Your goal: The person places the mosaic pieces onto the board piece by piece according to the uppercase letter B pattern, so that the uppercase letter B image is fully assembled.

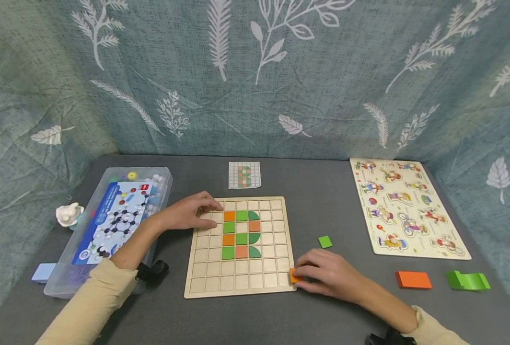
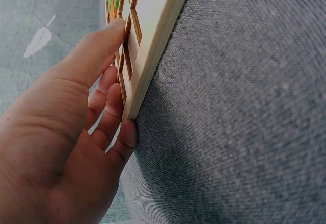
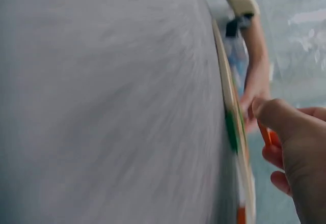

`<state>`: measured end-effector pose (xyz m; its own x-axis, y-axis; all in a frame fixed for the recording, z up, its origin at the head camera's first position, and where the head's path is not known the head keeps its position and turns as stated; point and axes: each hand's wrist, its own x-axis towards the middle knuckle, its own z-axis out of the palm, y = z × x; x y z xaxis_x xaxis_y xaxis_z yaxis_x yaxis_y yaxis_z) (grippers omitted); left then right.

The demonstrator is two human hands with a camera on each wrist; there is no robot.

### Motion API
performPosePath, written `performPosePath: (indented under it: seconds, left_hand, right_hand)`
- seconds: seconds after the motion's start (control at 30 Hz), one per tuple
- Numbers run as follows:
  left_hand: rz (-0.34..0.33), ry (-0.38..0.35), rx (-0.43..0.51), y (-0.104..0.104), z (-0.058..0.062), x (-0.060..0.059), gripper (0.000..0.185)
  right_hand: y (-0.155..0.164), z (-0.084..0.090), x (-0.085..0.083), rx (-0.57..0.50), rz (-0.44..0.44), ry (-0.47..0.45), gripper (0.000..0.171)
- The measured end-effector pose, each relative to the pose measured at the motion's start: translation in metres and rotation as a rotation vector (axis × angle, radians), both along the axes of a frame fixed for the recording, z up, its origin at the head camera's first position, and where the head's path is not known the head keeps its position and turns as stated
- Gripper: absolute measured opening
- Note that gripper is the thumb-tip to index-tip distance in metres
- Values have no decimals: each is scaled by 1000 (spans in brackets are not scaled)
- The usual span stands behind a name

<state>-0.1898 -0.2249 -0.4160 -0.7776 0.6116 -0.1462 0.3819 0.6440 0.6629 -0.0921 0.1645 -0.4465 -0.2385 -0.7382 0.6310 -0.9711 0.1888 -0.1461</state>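
Observation:
A square wooden grid board lies on the table with a block of orange, green and salmon square tiles and dark green quarter-round tiles in its cells. My left hand rests on the board's upper left part, thumb and fingers spread; the left wrist view has the thumb on the grid and fingertips at the edge. Near the lower right corner, my right hand pinches an orange square tile between thumb and fingers. A loose green square tile lies just beyond that hand.
Behind the board lies a small pattern card. A clear plastic box with a molecule-model sheet stands left, beside a white figurine and a light blue block. At right are a picture puzzle board, an orange block and a green block.

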Motion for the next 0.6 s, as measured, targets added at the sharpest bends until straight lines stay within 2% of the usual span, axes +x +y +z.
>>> performPosePath:
  seconds: [0.13, 0.27, 0.43, 0.6]
  left_hand:
    - [-9, -3, 9, 0, 0, 0, 40]
    - [-15, 1, 19, 0, 1, 0, 39]
    - [-19, 5, 21, 0, 2, 1, 39]
    - [-19, 15, 20, -1, 1, 2, 38]
  right_hand:
    - [-38, 3, -7, 8, 10, 62, 17]
    - [-76, 7, -13, 29, -14, 82, 15]
    - [-112, 7, -17, 75, -33, 63, 11]
    - [-130, 4, -16, 134, -34, 43, 9]
